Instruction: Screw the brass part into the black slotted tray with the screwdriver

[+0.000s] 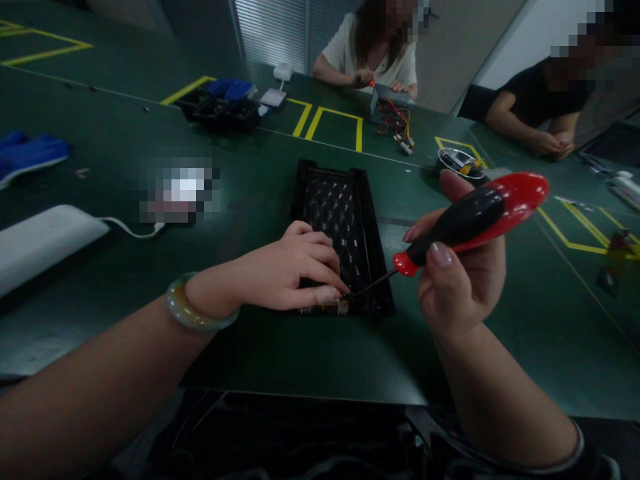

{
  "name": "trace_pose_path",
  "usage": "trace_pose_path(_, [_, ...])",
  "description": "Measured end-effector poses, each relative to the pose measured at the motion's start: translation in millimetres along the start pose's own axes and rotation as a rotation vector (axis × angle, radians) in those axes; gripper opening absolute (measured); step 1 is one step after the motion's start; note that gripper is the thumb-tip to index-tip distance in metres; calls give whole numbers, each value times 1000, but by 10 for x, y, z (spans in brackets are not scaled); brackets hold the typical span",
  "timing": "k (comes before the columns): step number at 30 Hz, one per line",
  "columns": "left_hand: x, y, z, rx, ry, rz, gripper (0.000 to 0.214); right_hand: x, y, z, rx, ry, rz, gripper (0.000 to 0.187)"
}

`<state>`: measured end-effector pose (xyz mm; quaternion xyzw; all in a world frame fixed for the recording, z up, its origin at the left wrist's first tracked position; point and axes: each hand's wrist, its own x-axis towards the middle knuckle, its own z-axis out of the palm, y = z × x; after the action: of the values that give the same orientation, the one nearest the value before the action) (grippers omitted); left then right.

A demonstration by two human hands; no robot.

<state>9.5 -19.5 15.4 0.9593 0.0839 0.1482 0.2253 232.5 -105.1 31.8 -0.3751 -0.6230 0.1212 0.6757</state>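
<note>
A black plastic panel (pixel 333 213) with a patterned inner face lies on the green table in front of me. My left hand (pixel 305 267) rests over its near end, thumb and fingertips pinched together at a small dark spot; what is between them is too small to make out. My right hand (pixel 460 273) is wrapped round the red and black handle of a screwdriver (pixel 457 223). Its thin shaft slants down to the left, and the tip meets the panel's near end right beside my left fingertips. An orange-and-black label shows below my left thumb.
A white power strip (pixel 50 240) lies at left with a cable to a blurred device (pixel 183 193). Blue gloves (pixel 33 153), a black tray (pixel 220 110) and a round dish (pixel 463 163) lie farther out. Across the table, one person handles a metal box (pixel 393 97) with wires; another sits at right.
</note>
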Motion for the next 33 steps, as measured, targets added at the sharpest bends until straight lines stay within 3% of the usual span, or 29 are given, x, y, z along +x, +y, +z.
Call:
trace_pose_path(10, [17, 33, 35, 53, -27, 22, 24, 30, 120, -37, -47, -17, -46, 55])
trace_pose_path(15, [10, 20, 38, 33, -25, 22, 22, 29, 69, -30, -35, -26, 79, 51])
trace_pose_path(20, [9, 15, 45, 49, -28, 34, 23, 44, 29, 11, 22, -53, 30, 43])
trace_pose_path(26, [1, 12, 54, 53, -20, 41, 22, 30, 70, -46, -33, -53, 57, 65])
trace_pose_path(29, [1, 7, 57, 58, -10, 46, 22, 21, 42, -52, -74, -41, 81, 62])
trace_pose_path(33, [5, 3, 55, 53, -12, 37, 21, 24, 0, -36, -66, -37, 3, 50])
